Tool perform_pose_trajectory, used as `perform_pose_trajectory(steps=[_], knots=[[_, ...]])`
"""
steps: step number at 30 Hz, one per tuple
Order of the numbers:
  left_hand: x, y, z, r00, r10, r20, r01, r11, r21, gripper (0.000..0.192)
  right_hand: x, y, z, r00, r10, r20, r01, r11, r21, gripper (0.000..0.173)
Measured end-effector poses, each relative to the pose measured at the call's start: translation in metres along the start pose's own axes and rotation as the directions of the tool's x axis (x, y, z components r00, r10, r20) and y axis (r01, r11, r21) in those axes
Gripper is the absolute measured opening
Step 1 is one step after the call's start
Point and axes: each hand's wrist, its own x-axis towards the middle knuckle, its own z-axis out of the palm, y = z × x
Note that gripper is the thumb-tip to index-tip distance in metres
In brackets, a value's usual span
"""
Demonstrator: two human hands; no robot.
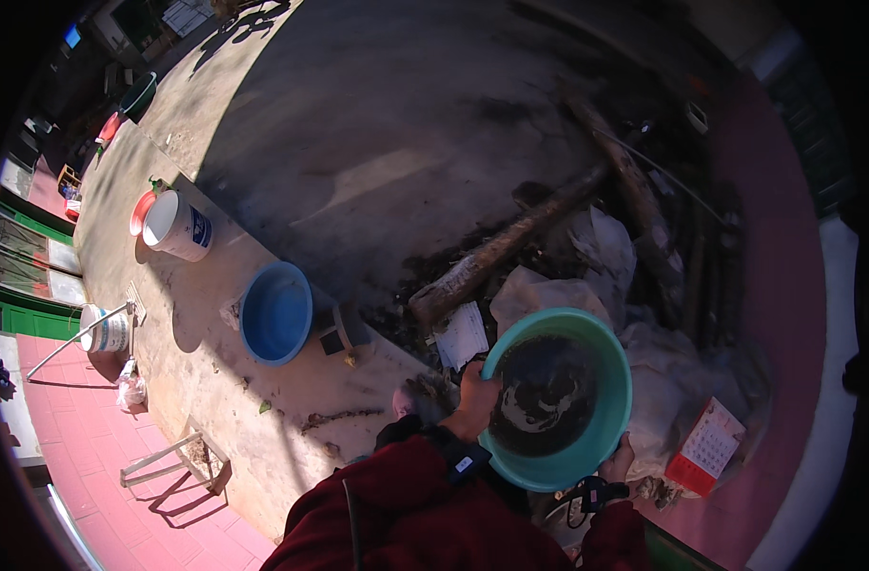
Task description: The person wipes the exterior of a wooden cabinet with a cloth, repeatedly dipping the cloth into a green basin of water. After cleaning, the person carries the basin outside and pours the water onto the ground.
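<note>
A teal plastic basin [623,378] with dark liquid [541,392] in it is held in front of me by both hands. My left hand [477,400] grips its left rim, thumb towards the inside. At the lower right of the rim is my right hand [617,460], its fingers partly hidden by the basin wall. Bright reflections curve across the liquid's surface. Just beyond the basin lie crumpled plastic sheeting [541,292] and a white stack that looks like paper [463,335].
Logs [505,243] lie beyond the basin. To the left are a blue basin [274,314], a white bucket [174,225] and a small stool-like frame [199,457] on a pink tiled strip [70,407]. A red-and-white calendar [705,446] rests on sheeting at right.
</note>
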Motion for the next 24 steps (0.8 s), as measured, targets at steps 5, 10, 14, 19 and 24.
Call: perform_pose_trajectory(steps=[5,10,14,19,24], knots=[[0.009,0.029,-0.031,0.999,0.008,-0.037,-0.010,0.997,-0.073,0.037,0.003,0.031,0.031,0.999,0.050,0.018,-0.051,0.998,0.035,0.039],[0.031,0.033,-0.052,0.987,0.063,-0.151,-0.067,0.997,-0.022,0.037,0.014,0.046,0.075,0.997,0.013,0.081,-0.014,1.000,0.010,0.028],[0.054,0.026,-0.056,0.985,0.095,-0.141,-0.109,0.990,-0.092,0.035,0.023,0.042,0.100,0.999,-0.052,0.016,0.052,0.998,-0.023,0.021],[0.098,0.035,-0.047,0.995,0.096,-0.043,-0.098,0.994,-0.056,0.035,0.042,0.028,0.124,0.990,-0.137,-0.030,0.137,0.990,0.017,0.016],[0.135,0.072,-0.017,1.000,-0.009,-0.009,0.008,0.998,-0.069,0.034,0.060,0.015,0.145,0.968,-0.224,-0.109,0.215,0.973,-0.089,0.019]])
